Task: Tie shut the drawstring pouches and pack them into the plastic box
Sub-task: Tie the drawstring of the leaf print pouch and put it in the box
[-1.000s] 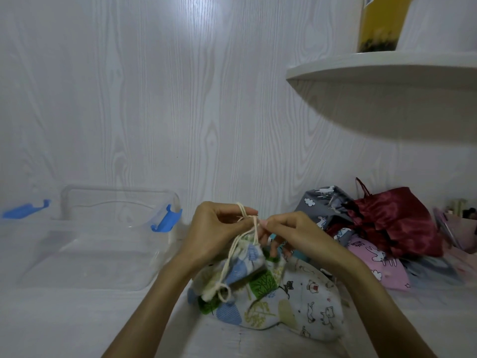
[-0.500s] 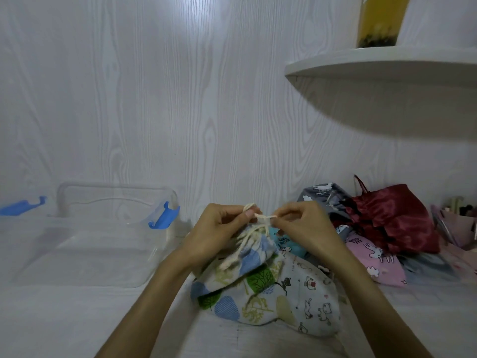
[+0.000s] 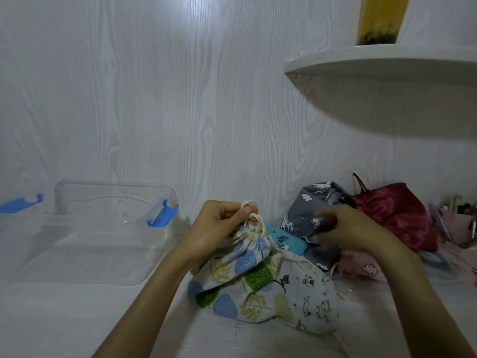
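Note:
My left hand (image 3: pixel 219 227) pinches the cream drawstring at the gathered neck of a leaf-print pouch (image 3: pixel 242 275) lying on the table. My right hand (image 3: pixel 346 231), blurred, is off to the right over the heap of pouches, apart from the cord; whether it holds anything cannot be told. A cat-print pouch (image 3: pixel 309 303) lies under and right of the leaf one. Behind are a teal pouch (image 3: pixel 286 240), a grey unicorn pouch (image 3: pixel 307 210), a dark red satin pouch (image 3: pixel 397 215) and a pink pouch (image 3: pixel 361 267). The clear plastic box (image 3: pixel 77 275) with blue clips stands open at the left.
A white wood-grain wall rises close behind the table. A rounded white shelf (image 3: pixel 374 63) juts out at the upper right with a yellow container (image 3: pixel 379 19) on it. Small pink items (image 3: pixel 456 223) crowd the far right edge.
My right hand has let go of the drawstring and swung right toward the heap of pouches. My left hand keeps its hold on the cord at the leaf pouch's neck.

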